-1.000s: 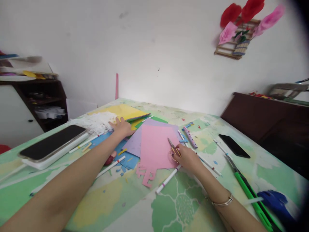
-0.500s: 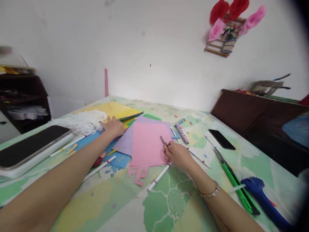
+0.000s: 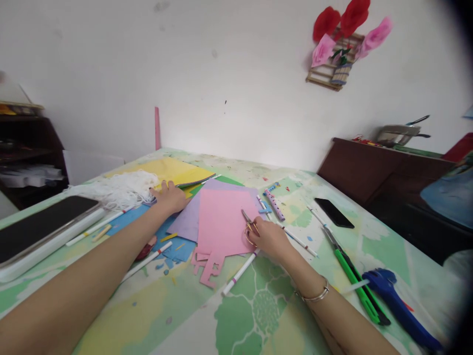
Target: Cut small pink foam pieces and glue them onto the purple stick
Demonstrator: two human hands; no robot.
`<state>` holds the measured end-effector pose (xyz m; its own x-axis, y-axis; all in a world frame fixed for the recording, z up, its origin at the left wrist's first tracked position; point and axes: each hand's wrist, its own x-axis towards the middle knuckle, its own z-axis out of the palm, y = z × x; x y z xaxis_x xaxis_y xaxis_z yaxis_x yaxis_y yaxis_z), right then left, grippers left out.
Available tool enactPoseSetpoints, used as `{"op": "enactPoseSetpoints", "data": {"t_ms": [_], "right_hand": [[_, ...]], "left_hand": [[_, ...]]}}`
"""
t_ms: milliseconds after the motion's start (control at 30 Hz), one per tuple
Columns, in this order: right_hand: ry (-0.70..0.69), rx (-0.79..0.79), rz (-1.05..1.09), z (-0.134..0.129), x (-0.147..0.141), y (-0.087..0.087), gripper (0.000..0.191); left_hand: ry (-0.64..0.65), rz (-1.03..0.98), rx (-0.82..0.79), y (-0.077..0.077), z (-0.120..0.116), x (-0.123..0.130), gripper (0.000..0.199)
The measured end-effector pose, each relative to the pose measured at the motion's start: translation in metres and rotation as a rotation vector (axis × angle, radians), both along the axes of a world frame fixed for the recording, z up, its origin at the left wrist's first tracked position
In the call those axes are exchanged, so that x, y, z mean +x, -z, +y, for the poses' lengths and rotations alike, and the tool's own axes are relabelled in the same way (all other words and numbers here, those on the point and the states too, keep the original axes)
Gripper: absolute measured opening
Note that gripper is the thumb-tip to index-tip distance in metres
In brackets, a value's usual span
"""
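My right hand (image 3: 269, 237) is closed on small scissors (image 3: 250, 228), whose blades point up and left over the pink paper (image 3: 223, 217). Under that sheet lies purple paper (image 3: 187, 217). My left hand (image 3: 170, 197) reaches to the edge of the white yarn (image 3: 121, 189), beside the yellow paper (image 3: 181, 170); its fingers are spread, and nothing shows held in them. Cut pink pieces (image 3: 211, 270) lie at the near edge of the pink sheet. Blue paper (image 3: 185, 250) with small scraps is partly hidden beneath my left forearm.
A green cutter (image 3: 353, 276) and a blue glue gun (image 3: 402, 308) lie at the right, near a black phone (image 3: 334, 213). A large tablet-like device (image 3: 40, 229) sits at the left. White sticks (image 3: 240, 273) are scattered on the patterned tablecloth (image 3: 177, 315).
The whole view has shifted slightly. Both hands keep nearly the same places relative to the papers, and the scissors remain in my right hand.
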<state>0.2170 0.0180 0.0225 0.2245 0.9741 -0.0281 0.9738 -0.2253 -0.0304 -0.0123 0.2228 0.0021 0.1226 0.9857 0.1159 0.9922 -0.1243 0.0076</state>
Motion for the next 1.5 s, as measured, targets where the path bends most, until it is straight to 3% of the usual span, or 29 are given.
{"op": "enactPoseSetpoints", "data": {"t_ms": [233, 633, 767, 900, 1033, 1100, 1167, 1300, 1500], "right_hand": [[0.002, 0.002, 0.007, 0.000, 0.001, 0.000, 0.027], [-0.015, 0.015, 0.034, 0.003, 0.007, 0.005, 0.029], [-0.019, 0.015, 0.054, 0.004, 0.010, 0.007, 0.034], [-0.027, 0.015, 0.065, 0.005, 0.012, 0.007, 0.033], [-0.021, 0.026, 0.069, 0.007, 0.013, 0.009, 0.030], [-0.018, 0.035, 0.068, 0.008, 0.014, 0.011, 0.029], [-0.018, 0.044, 0.065, 0.008, 0.014, 0.012, 0.030], [-0.025, 0.053, 0.061, 0.007, 0.014, 0.011, 0.030], [-0.040, 0.104, 0.043, 0.008, 0.016, 0.014, 0.028]], "left_hand": [[0.014, -0.018, -0.021, -0.004, -0.001, 0.000, 0.065], [0.022, -0.078, 0.093, -0.005, -0.005, -0.009, 0.087], [0.091, -0.097, 0.125, -0.015, -0.008, -0.012, 0.056], [0.249, -0.226, 0.195, -0.040, -0.026, -0.005, 0.026], [0.603, -0.335, -0.111, -0.063, -0.068, 0.010, 0.023], [0.903, -0.400, -0.430, -0.064, -0.095, 0.016, 0.031], [1.027, -0.350, -0.549, -0.059, -0.120, 0.019, 0.041], [1.012, -0.241, -0.662, -0.040, -0.147, 0.019, 0.041], [0.939, -0.335, -0.546, -0.022, -0.136, 0.011, 0.054]]}}
